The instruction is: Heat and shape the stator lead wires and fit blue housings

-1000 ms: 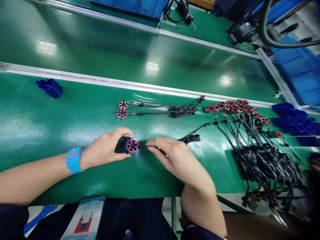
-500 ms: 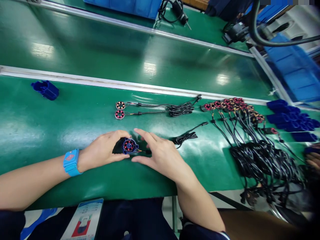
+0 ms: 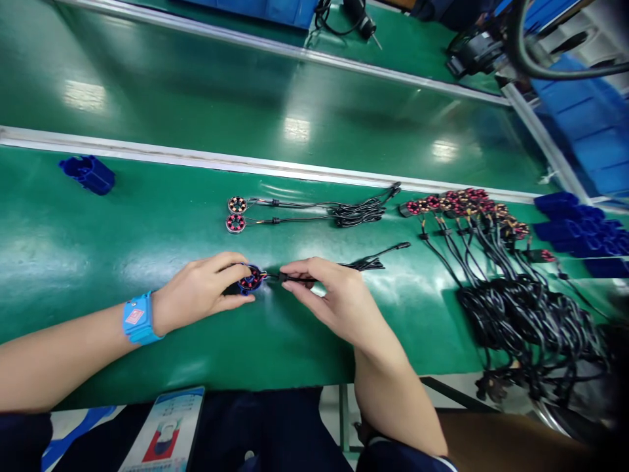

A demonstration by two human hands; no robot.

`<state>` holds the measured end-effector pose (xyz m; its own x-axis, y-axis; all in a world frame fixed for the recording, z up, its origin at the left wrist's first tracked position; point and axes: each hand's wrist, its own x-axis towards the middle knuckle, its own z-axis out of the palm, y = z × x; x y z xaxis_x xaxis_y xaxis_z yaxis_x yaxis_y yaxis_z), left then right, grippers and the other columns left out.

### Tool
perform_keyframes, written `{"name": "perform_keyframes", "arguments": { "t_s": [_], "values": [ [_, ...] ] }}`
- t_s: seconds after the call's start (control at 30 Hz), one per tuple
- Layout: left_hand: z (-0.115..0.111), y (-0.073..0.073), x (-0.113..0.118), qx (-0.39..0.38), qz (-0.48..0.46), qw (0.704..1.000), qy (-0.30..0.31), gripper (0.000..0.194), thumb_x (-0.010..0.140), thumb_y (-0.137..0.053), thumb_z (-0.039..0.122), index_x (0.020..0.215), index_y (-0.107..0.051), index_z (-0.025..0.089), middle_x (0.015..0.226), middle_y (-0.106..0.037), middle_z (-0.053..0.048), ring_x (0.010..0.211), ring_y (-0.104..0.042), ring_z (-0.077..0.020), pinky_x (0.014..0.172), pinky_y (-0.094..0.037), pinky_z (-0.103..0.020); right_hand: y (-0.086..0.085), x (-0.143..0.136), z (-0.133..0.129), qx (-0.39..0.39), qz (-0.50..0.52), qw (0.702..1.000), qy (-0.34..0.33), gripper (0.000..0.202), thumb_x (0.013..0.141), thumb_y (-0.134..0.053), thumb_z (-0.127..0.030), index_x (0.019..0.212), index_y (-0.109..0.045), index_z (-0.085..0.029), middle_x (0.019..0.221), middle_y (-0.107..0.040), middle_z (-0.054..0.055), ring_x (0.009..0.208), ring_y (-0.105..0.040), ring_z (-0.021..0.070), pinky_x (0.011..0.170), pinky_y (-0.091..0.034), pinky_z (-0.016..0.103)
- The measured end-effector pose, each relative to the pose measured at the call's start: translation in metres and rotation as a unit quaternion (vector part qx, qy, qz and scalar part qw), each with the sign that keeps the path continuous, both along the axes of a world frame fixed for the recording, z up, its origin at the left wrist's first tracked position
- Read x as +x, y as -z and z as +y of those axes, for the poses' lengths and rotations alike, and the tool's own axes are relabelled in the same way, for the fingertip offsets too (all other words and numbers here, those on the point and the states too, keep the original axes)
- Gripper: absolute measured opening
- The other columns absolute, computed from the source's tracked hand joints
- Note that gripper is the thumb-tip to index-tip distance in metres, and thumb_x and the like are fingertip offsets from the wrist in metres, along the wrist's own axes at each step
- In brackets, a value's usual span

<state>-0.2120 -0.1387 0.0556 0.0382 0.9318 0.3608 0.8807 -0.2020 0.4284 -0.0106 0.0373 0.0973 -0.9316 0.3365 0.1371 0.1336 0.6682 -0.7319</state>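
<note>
My left hand [image 3: 206, 285], with a blue band at its wrist, grips a blue plastic housing [image 3: 243, 288] from the left. Inside the housing sits a motor stator [image 3: 252, 278] with red windings, its open face turned up. Short coloured wires run out of its right side to a black cable. Thumb and fingers of my right hand [image 3: 327, 292] pinch that cable [image 3: 284, 277] at a small black sleeve. The cable's bundled far end [image 3: 366, 263] lies on the green bench beyond my right hand.
Two stators [image 3: 236, 214] with coiled cables lie behind my hands. Another blue housing [image 3: 89, 174] lies at far left. A large heap of cabled stators [image 3: 521, 314] and several blue housings [image 3: 580, 229] are on the right. A metal rail [image 3: 196, 161] crosses behind.
My right hand has closed from spread fingers into a pinch on the black cable. The housing in my left hand has shifted slightly up and tilted.
</note>
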Motion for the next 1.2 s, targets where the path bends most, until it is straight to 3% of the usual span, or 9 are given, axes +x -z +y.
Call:
{"name": "perform_keyframes", "arguments": {
  "t_s": [0.13, 0.23, 0.37, 0.6, 0.83, 1.0, 1.2],
  "values": [
    [0.003, 0.006, -0.002, -0.017, 0.023, 1.0, 0.009, 0.04, 0.099, -0.058, 0.054, 0.112, -0.061, 0.016, 0.121, -0.064, -0.014, 0.097, -0.07, -0.0242, 0.078, -0.061, -0.035, 0.014, -0.007, -0.005, 0.018, 0.016, 1.0, 0.006, 0.021, 0.097, -0.066, -0.018, 0.118, -0.067, -0.02, 0.1, -0.075, 0.002, 0.086, -0.072, 0.0126, 0.077, -0.059, 0.023],
    [0.005, 0.007, -0.003, 0.009, 0.056, 0.997, 0.046, 0.03, 0.101, -0.057, 0.048, 0.112, -0.062, 0.02, 0.136, -0.06, -0.014, 0.094, -0.07, -0.0242, 0.076, -0.06, -0.038, 0.017, -0.011, -0.008, 0.023, 0.039, 0.999, 0.016, 0.021, 0.096, -0.067, -0.016, 0.117, -0.066, -0.018, 0.099, -0.075, 0.001, 0.086, -0.071, 0.011, 0.075, -0.057, 0.02],
    [0.005, 0.006, -0.005, -0.011, 0.047, 0.996, 0.078, 0.026, 0.103, -0.054, 0.045, 0.116, -0.063, 0.025, 0.126, -0.064, -0.009, 0.098, -0.069, -0.0238, 0.078, -0.059, -0.036, 0.014, -0.009, -0.007, 0.042, 0.044, 0.998, 0.035, 0.014, 0.097, -0.066, -0.018, 0.11, -0.069, -0.019, 0.094, -0.075, 0.0, 0.079, -0.07, 0.011, 0.075, -0.056, 0.021],
    [0.005, 0.001, -0.004, -0.061, -0.012, 0.998, 0.021, 0.025, 0.101, -0.059, 0.039, 0.117, -0.058, 0.02, 0.116, -0.062, -0.008, 0.095, -0.067, -0.021, 0.079, -0.057, -0.033, 0.011, -0.005, -0.008, 0.085, 0.044, 0.995, 0.031, 0.013, 0.097, -0.065, -0.017, 0.109, -0.071, -0.018, 0.095, -0.077, 0.002, 0.081, -0.072, 0.0131, 0.076, -0.059, 0.024],
    [0.005, -0.007, -0.002, -0.096, 0.035, 0.994, -0.034, 0.032, 0.099, -0.062, 0.043, 0.113, -0.055, 0.016, 0.101, -0.059, -0.007, 0.081, -0.065, -0.022, 0.069, -0.056, -0.034, 0.031, -0.019, -0.037, 0.156, 0.111, 0.981, 0.036, 0.009, 0.099, -0.063, -0.018, 0.107, -0.068, -0.017, 0.096, -0.079, 0.003, 0.079, -0.075, 0.0134, 0.075, -0.062, 0.023],
    [0.007, -0.011, -0.002, -0.117, 0.047, 0.991, -0.05, 0.028, 0.099, -0.062, 0.042, 0.108, -0.055, 0.016, 0.097, -0.055, -0.005, 0.072, -0.061, -0.0197, 0.062, -0.052, -0.033, 0.04, -0.021, -0.043, 0.261, 0.118, 0.958, 0.012, 0.012, 0.1, -0.06, -0.015, 0.109, -0.068, -0.014, 0.086, -0.078, 0.004, 0.068, -0.072, 0.014, 0.067, -0.06, 0.028],
    [0.007, -0.013, 0.0, -0.131, 0.04, 0.989, -0.06, 0.026, 0.1, -0.059, 0.041, 0.106, -0.056, 0.016, 0.098, -0.055, -0.005, 0.071, -0.062, -0.0182, 0.06, -0.051, -0.031, 0.027, -0.015, -0.05, 0.389, 0.085, 0.916, -0.051, 0.025, 0.097, -0.055, -0.003, 0.12, -0.063, -0.003, 0.1, -0.077, 0.013, 0.079, -0.072, 0.0192, 0.068, -0.061, 0.033]
  ]
}}
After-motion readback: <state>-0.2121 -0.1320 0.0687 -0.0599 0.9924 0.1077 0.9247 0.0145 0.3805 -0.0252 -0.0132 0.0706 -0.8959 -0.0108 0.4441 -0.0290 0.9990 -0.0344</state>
